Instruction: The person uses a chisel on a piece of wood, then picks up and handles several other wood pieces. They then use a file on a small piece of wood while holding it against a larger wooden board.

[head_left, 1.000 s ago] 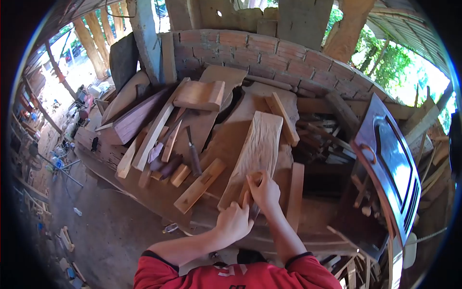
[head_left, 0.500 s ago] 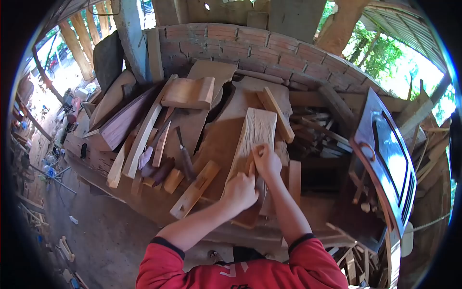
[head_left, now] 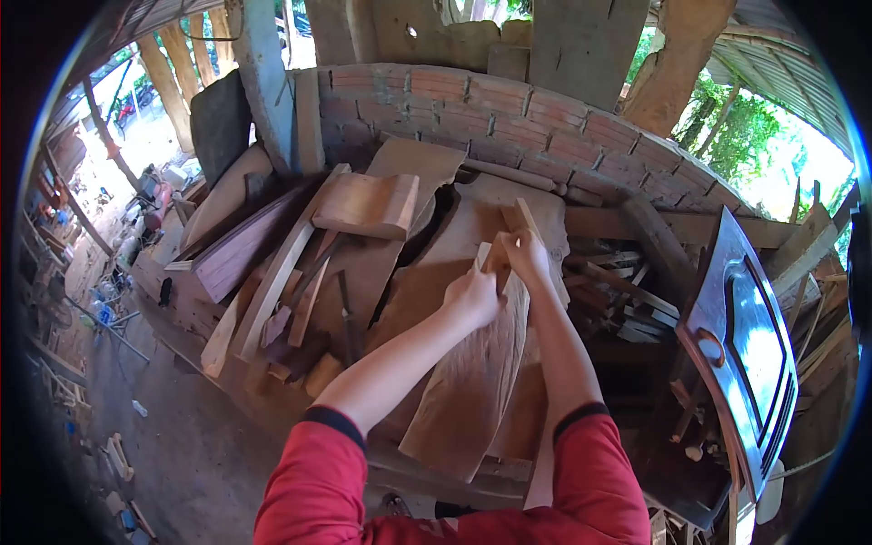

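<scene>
A long wooden board lies lengthwise in front of me, its grain showing and its near end towards my body. At its far end my left hand is closed, beside my right hand, whose fingers are bent in a pinch. Between them shows a small brown piece, gripped from both sides; its exact kind is not clear. My hands and forearms hide part of the board's far end. A narrow wood strip lies just beyond my right hand.
A curved wood block and long strips lie to the left, near a dark-handled tool. A low brick wall runs behind. On the right are scrap pieces and a glossy dark panel.
Both hands have moved away from my body, from the middle of the board to its far end, with the small brown piece between them. The view has shifted slightly.
</scene>
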Demonstrator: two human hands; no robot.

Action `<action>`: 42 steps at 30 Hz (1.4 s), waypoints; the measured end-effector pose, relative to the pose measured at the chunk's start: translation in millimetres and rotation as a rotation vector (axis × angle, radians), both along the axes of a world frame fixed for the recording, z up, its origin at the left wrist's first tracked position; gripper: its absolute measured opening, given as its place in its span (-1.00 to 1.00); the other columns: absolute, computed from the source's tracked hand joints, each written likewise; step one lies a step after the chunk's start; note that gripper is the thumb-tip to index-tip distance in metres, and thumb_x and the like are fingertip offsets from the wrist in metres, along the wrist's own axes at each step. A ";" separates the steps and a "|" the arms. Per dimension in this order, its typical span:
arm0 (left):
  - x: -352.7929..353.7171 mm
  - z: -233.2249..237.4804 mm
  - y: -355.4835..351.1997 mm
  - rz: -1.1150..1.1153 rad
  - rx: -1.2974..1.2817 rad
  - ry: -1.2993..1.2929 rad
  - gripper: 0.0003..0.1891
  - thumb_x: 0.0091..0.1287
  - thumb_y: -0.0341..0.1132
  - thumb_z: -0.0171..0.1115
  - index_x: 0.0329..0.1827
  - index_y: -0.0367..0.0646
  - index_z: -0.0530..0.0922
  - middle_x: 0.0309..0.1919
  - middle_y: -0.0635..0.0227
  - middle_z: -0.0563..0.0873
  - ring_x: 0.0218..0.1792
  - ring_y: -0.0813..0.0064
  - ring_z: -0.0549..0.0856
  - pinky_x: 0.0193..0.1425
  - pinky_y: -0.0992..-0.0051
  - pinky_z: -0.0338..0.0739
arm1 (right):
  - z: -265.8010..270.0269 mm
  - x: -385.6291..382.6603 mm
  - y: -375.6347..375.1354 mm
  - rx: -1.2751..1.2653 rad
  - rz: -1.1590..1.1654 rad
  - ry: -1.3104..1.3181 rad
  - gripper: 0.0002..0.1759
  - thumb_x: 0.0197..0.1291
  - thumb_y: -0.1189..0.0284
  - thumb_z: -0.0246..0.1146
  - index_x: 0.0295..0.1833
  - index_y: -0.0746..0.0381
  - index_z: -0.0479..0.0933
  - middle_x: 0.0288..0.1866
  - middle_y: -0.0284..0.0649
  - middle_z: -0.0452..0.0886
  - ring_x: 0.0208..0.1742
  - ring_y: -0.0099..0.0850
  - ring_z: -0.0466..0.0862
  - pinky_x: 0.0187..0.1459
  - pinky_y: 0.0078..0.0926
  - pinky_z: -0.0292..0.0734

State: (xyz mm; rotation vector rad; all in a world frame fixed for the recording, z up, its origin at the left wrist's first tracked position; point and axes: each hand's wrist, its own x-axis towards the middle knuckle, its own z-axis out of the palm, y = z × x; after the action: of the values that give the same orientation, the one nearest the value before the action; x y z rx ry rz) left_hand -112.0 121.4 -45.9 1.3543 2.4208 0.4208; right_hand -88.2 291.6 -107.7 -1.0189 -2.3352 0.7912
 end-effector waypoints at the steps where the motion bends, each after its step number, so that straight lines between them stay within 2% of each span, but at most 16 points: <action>1: 10.1 -0.7 -25.8 0.003 -0.004 -0.002 -0.44 0.13 -0.08 0.15 0.18 -0.17 0.39 -0.22 -0.04 0.64 -0.20 0.05 0.67 -0.11 0.21 0.56 | 12.3 23.0 -29.6 -0.043 -0.032 -0.035 -0.42 0.10 -0.02 0.14 0.06 0.21 0.43 -0.05 0.09 0.57 -0.01 0.00 0.57 -0.02 -0.20 0.46; 3: 29.0 -4.2 -76.8 0.057 0.063 -0.012 -0.35 0.18 -0.03 0.11 0.32 -0.11 0.26 -0.20 -0.09 0.60 -0.17 0.00 0.64 -0.11 0.18 0.54 | 17.6 65.1 -79.5 -0.049 -0.056 0.002 -0.42 0.11 0.05 0.18 0.13 0.23 0.36 0.03 0.11 0.51 0.05 0.01 0.51 0.03 -0.20 0.42; 7: 59.9 -24.8 -157.5 0.128 0.119 -0.086 -0.34 0.23 -0.03 0.03 0.40 0.00 0.15 -0.10 -0.23 0.54 -0.13 -0.09 0.62 -0.10 0.18 0.54 | -26.1 149.9 -158.5 0.099 -0.052 0.226 -0.33 0.10 0.18 0.26 0.21 0.37 0.26 0.14 0.17 0.38 0.19 0.00 0.39 0.18 -0.24 0.30; 9: 64.8 -32.6 -175.3 0.183 0.163 -0.186 -0.34 0.24 -0.05 0.01 0.40 -0.03 0.13 -0.08 -0.25 0.53 -0.12 -0.09 0.61 -0.09 0.19 0.53 | -31.7 172.3 -199.2 -0.143 -0.079 0.104 -0.21 0.10 0.23 0.27 0.30 0.47 0.11 0.21 0.24 0.30 0.28 0.02 0.30 0.27 -0.28 0.20; 10: 66.5 -40.2 -182.5 0.250 0.200 -0.285 -0.35 0.25 -0.06 0.00 0.41 -0.06 0.12 -0.06 -0.28 0.52 -0.10 -0.10 0.60 -0.07 0.21 0.53 | -34.9 175.5 -215.7 -0.144 -0.089 0.095 -0.21 0.10 0.23 0.27 0.30 0.47 0.11 0.21 0.24 0.30 0.28 0.02 0.30 0.27 -0.28 0.20; 11: 62.8 -52.1 -188.2 0.239 0.394 -0.455 -0.34 0.26 -0.05 0.01 0.39 -0.12 0.14 -0.05 -0.29 0.53 -0.07 -0.06 0.60 -0.04 0.21 0.50 | -41.0 176.9 -232.9 -0.209 -0.106 0.166 -0.16 0.10 0.25 0.27 0.33 0.48 0.03 0.25 0.26 0.26 0.31 0.03 0.27 0.30 -0.29 0.17; 13: 66.7 -61.6 -195.5 0.305 0.497 -0.540 -0.34 0.25 -0.03 0.03 0.37 -0.15 0.17 -0.11 -0.21 0.58 -0.04 0.01 0.60 0.01 0.22 0.46 | -34.8 180.3 -252.4 -0.358 -0.150 0.219 -0.08 0.11 0.29 0.27 0.40 0.44 -0.11 0.34 0.26 0.15 0.38 0.02 0.18 0.34 -0.32 0.10; 15: 72.9 -66.3 -198.2 0.337 0.519 -0.555 -0.34 0.25 -0.03 0.03 0.36 -0.15 0.18 -0.10 -0.18 0.59 -0.02 0.03 0.59 0.03 0.23 0.44 | -36.4 180.6 -253.1 -0.334 -0.159 0.234 -0.10 0.12 0.27 0.27 0.40 0.40 -0.09 0.34 0.22 0.17 0.38 -0.01 0.20 0.34 -0.34 0.11; 18: 83.0 -67.8 -199.1 0.316 0.483 -0.597 -0.34 0.26 -0.12 0.06 0.39 -0.18 0.13 -0.06 -0.06 0.61 -0.02 0.17 0.62 0.08 0.40 0.42 | -38.4 186.2 -258.4 -0.336 -0.162 0.283 -0.16 0.17 0.28 0.23 0.41 0.34 -0.05 0.36 0.17 0.17 0.39 -0.06 0.19 0.34 -0.38 0.10; 21: 90.3 -76.6 -199.5 0.298 0.469 -0.478 -0.33 0.25 0.00 0.03 0.42 0.05 0.11 -0.21 -0.30 0.49 -0.09 -0.14 0.56 0.06 0.20 0.41 | -34.3 193.4 -263.2 -0.384 -0.154 0.253 -0.21 0.18 0.34 0.21 0.41 0.34 -0.03 0.37 0.14 0.16 0.40 -0.11 0.17 0.35 -0.39 0.07; 24: 103.1 -63.3 -210.8 0.266 0.384 -0.361 -0.34 0.25 -0.04 0.04 0.43 0.06 0.11 -0.13 -0.34 0.45 -0.10 -0.17 0.55 0.06 0.21 0.44 | -43.5 201.2 -269.3 -0.405 -0.134 0.297 -0.22 0.16 0.42 0.21 0.41 0.34 -0.02 0.35 0.13 0.20 0.38 -0.08 0.21 0.34 -0.38 0.11; 28: 110.4 -52.4 -229.9 0.293 0.365 -0.421 -0.33 0.25 -0.05 0.05 0.43 0.06 0.10 -0.11 -0.33 0.44 -0.10 -0.17 0.56 0.09 0.21 0.43 | -36.6 210.3 -288.3 -0.412 -0.147 0.349 -0.26 0.16 0.48 0.20 0.40 0.35 0.00 0.37 0.11 0.16 0.40 -0.12 0.19 0.36 -0.39 0.07; 33: 109.4 -62.2 -235.7 0.238 0.527 -0.435 -0.30 0.25 -0.06 0.07 0.42 -0.09 0.10 -0.14 -0.31 0.45 -0.11 -0.12 0.55 0.07 0.22 0.42 | -24.8 210.1 -295.7 -0.404 -0.155 0.336 -0.27 0.18 0.51 0.17 0.40 0.35 -0.01 0.38 0.10 0.15 0.40 -0.13 0.18 0.37 -0.37 0.06; 37: 114.1 -45.3 -236.1 0.262 0.402 -0.471 -0.31 0.26 -0.06 0.08 0.42 -0.08 0.10 -0.15 -0.26 0.45 -0.10 -0.12 0.53 0.06 0.24 0.42 | -24.5 210.3 -297.3 -0.376 -0.177 0.315 -0.29 0.19 0.49 0.17 0.39 0.36 0.02 0.36 0.11 0.18 0.40 -0.13 0.19 0.36 -0.37 0.06; 39: 116.3 -41.7 -236.2 0.297 0.354 -0.489 -0.30 0.26 -0.09 0.11 0.43 -0.09 0.10 -0.11 -0.14 0.45 -0.09 0.04 0.50 0.14 0.34 0.35 | -23.3 211.0 -297.5 -0.359 -0.176 0.299 -0.30 0.19 0.49 0.17 0.39 0.37 0.02 0.36 0.11 0.18 0.40 -0.13 0.19 0.36 -0.36 0.06; 42: 117.7 -57.4 -233.3 0.258 0.496 -0.420 -0.29 0.24 -0.07 0.12 0.42 -0.07 0.09 -0.04 -0.28 0.36 -0.09 -0.14 0.53 0.06 0.24 0.43 | -21.9 209.9 -298.6 -0.347 -0.175 0.295 -0.31 0.19 0.47 0.17 0.38 0.38 0.04 0.36 0.11 0.19 0.40 -0.14 0.19 0.36 -0.37 0.07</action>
State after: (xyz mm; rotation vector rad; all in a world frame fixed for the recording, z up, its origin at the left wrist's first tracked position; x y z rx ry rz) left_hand 5.7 -111.9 -103.2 0.9792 2.2077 1.3008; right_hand 121.7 -6.9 -129.6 -1.1400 -1.8711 1.2122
